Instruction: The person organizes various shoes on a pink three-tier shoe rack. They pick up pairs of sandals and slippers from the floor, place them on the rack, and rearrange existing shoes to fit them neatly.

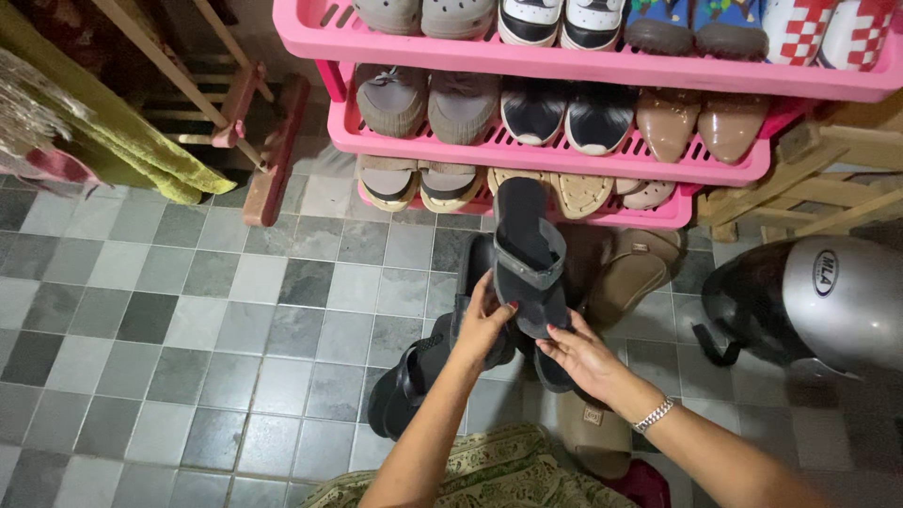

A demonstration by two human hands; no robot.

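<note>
A three-tier shoe rack (pixel 564 150) stands ahead, pairs of shoes on each shelf. On the floor (pixel 188 310) before it lie loose sandals (pixel 409 376); both hands (pixel 484 325) hold a sandal (pixel 529 254) above them. A helmet (pixel 818 301) sits right, a wooden frame (pixel 254 122) left

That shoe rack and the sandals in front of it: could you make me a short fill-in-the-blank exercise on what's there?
1. The shoe rack is coloured ____.
2. The left hand and right hand hold a black ____ with a grey strap.
3. The right wrist wears a silver ____.
4. The silver and black thing on the floor at the right is a ____.

Missing words: pink; sandal; bracelet; helmet
</note>
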